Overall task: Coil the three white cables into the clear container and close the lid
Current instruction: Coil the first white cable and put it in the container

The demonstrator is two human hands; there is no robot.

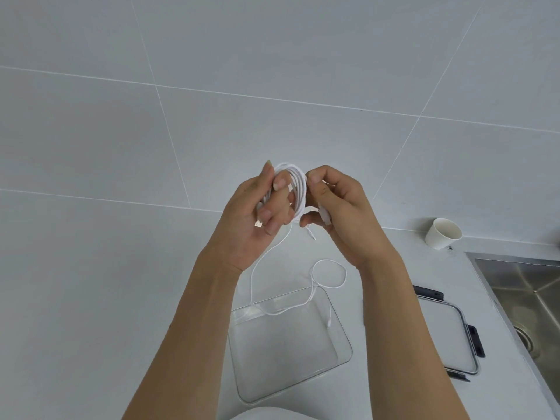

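White cable coil (298, 189) wraps left fingers (280, 184); right fingers (315, 179) pinch it.

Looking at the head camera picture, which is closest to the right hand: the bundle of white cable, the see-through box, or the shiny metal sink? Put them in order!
1. Coiled white cable: touching the right hand, which pinches it.
2. Clear rectangular container: on the counter, below the hand.
3. Steel sink: at the far right edge.
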